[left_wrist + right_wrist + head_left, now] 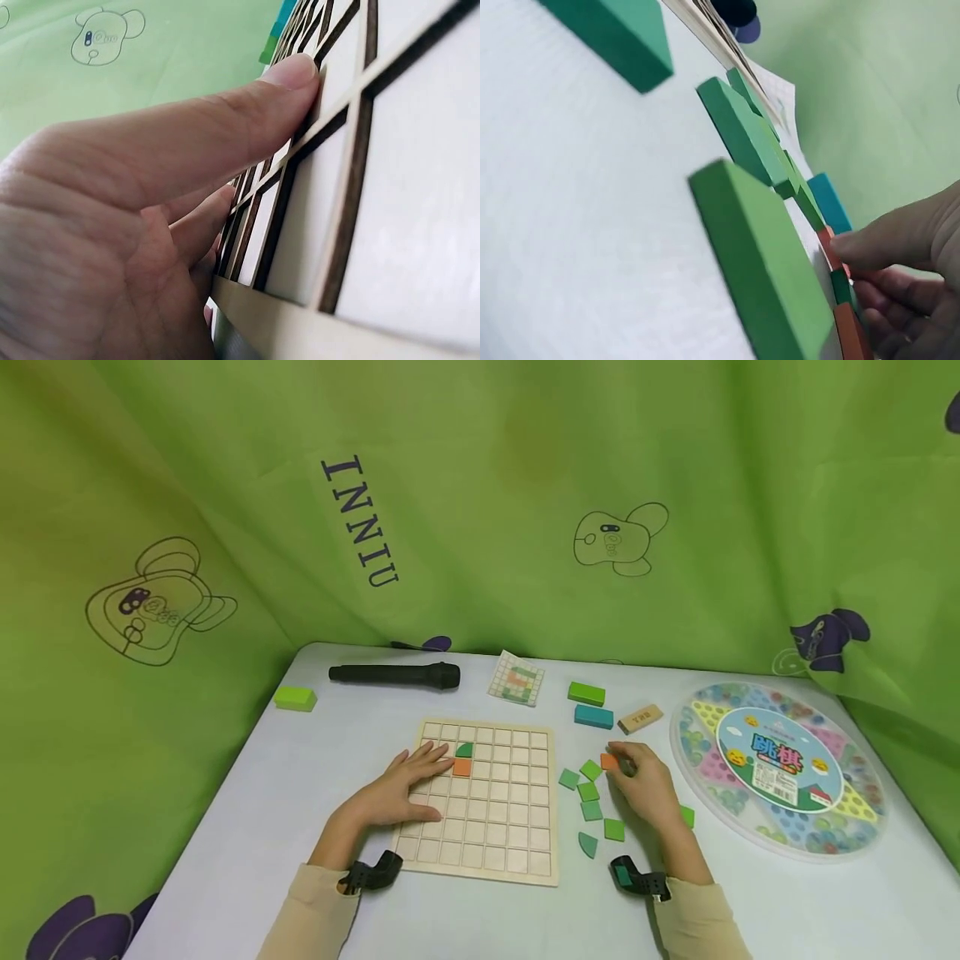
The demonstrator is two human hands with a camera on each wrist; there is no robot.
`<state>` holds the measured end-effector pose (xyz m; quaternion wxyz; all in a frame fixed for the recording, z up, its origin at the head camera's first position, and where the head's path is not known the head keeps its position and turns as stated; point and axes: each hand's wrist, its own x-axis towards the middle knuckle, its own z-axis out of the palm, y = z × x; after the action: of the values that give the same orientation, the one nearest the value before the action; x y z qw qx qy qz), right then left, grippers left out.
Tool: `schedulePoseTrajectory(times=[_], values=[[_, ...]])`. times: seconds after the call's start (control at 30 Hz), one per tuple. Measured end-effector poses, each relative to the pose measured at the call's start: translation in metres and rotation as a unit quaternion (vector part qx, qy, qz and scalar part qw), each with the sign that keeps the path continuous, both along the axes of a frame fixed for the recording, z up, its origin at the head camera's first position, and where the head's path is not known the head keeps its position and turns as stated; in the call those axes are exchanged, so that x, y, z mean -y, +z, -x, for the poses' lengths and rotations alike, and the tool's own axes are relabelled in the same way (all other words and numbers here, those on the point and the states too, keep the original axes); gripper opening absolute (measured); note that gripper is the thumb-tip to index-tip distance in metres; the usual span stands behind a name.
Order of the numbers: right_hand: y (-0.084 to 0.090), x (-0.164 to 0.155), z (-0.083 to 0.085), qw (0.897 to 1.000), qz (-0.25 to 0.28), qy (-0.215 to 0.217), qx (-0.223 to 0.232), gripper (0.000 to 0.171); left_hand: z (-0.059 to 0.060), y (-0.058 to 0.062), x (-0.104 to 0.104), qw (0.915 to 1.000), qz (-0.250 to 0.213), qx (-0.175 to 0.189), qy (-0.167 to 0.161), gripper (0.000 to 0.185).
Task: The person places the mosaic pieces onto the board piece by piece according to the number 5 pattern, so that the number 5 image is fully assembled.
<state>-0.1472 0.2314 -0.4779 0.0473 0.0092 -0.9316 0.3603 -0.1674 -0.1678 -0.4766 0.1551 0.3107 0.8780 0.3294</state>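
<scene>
From the head camera, a person sits at a white table [247, 810] with a wooden grid board [487, 802] at its centre. The left hand [401, 789] lies flat on the board's left side, fingers straight and spread, tips just beside an orange tile [462, 767] and a green quarter-round [464, 749] already seated in the grid. Right of the board, the right hand [645, 785] pinches a second orange piece [609, 761] among loose green tiles [590, 791]. Beyond the board lie a pattern card [517, 679], a black microphone [393, 676], and green, teal and wooden blocks; a round marble game [780, 768] sits well to the board's right.

From the left wrist, the thumb [225, 127] and fingers press straight against the board's ribs [352, 195], steadying it. The board could still skate on the smooth table if that pressure eases while a piece is pushed in.

From the right wrist, the fingertips [885, 247] close on the edge of stacked orange and green pieces [838, 281], with green tiles [757, 255] crowding close in the foreground. The grip looks thin: it appears to catch more than one piece, so a stray tile may lift along and drop, or the orange one may slip. A sweep of the wrist back toward the board could scatter the neighbouring tiles.
</scene>
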Motion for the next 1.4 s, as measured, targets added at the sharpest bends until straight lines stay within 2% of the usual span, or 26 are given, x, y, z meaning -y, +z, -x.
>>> schedulePoseTrajectory(times=[0.27, 0.43, 0.53, 0.8, 1.07, 1.27, 1.4], values=[[-0.002, -0.001, 0.001, 0.999, -0.034, -0.006, -0.013, 0.029, 0.0, -0.002, 0.002, 1.0, 0.001, -0.008, -0.001, 0.081], [0.004, 0.011, -0.002, 0.999, -0.024, -0.014, -0.023, 0.03, 0.001, -0.004, 0.002, 0.9999, 0.01, -0.008, -0.005, 0.081], [0.009, 0.027, -0.006, 0.999, 0.003, -0.004, -0.032, 0.029, 0.002, -0.005, 0.002, 0.9999, 0.012, -0.01, -0.007, 0.081], [0.017, 0.09, -0.012, 0.995, 0.055, 0.067, -0.056, 0.028, 0.001, -0.002, 0.002, 0.9999, -0.004, -0.008, -0.008, 0.08], [0.019, 0.152, -0.015, 0.988, 0.118, 0.1, -0.019, 0.026, 0.002, -0.001, 0.001, 0.9999, 0.004, -0.009, -0.009, 0.079], [0.008, 0.178, -0.013, 0.988, 0.098, 0.118, -0.004, 0.025, 0.001, -0.002, 0.001, 0.9999, 0.001, -0.008, -0.01, 0.079], [0.002, 0.187, -0.013, 0.989, 0.081, 0.127, -0.012, 0.024, -0.001, 0.0, 0.003, 0.9999, 0.0, -0.012, -0.011, 0.078]])
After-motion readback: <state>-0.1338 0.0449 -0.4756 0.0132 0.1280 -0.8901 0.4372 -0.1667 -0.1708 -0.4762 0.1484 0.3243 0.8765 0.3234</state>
